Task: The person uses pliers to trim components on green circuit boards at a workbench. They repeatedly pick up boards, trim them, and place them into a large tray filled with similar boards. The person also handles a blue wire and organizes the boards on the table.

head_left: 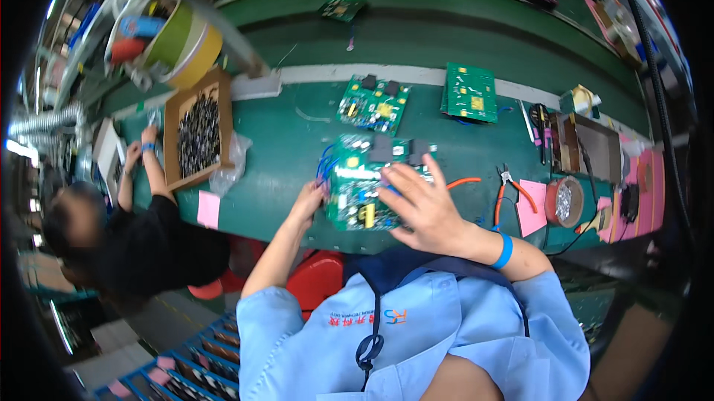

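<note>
A green circuit board point(349, 204) with black blocks, a yellow part and white parts is in front of me, above the near part of the green bench. At its left edge, my left hand point(307, 201) has its fingers closed on the board, just below a bundle of blue wires point(325, 163). My right hand point(425, 204) lies over the board's right side with its fingers spread, hiding that part. A bit of purple-blue shows by its fingertips, too small to name. Another green board point(374, 103) lies just beyond.
More boards point(470, 93) lie farther back, one on the far ledge point(343, 7). Orange-handled cutters point(515, 193), pink paper point(531, 207) and a round tub point(565, 201) are on the right. On the left stands a cardboard box point(178, 129) of dark parts; beside it a co-worker point(141, 230) works.
</note>
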`<state>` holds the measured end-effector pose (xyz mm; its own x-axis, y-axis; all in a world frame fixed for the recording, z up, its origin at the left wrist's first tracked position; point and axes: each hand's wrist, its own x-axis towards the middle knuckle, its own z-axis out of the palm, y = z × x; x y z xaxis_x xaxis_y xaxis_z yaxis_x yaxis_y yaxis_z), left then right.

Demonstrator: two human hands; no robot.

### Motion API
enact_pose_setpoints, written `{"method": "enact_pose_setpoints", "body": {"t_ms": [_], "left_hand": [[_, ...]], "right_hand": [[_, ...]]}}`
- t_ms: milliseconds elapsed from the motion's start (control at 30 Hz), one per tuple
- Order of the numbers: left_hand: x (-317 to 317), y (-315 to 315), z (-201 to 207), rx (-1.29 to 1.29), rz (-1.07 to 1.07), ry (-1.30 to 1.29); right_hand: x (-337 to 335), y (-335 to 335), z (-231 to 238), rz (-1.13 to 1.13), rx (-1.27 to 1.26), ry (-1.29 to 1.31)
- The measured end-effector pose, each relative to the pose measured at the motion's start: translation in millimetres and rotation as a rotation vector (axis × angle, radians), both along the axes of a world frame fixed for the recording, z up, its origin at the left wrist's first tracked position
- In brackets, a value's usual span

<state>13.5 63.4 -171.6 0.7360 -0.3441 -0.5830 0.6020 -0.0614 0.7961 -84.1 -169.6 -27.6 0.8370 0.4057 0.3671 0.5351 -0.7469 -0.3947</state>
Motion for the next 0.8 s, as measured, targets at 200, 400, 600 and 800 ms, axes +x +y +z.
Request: {"method": "enact_pose_setpoints", "body": {"t_ms": [200,400,600,800], "left_hand": [[-8,-10,22,0.401,-0.205,-0.431],[-10,-11,6,0.363,-0.143,-0.466],[-2,-15,28,0.512,-0.270,-0.451],[-2,-18,-1,0.005,-0.078,-0.296]], "right_hand": [[-9,0,-5,-0.075,0.025,-0.045],[-7,-1,-10,-0.060,0.009,-0.060],[-12,-5,-14,-0.085,0.028,-0.060],[-22,-12,-20,-0.129,0.031,-0.045]]}}
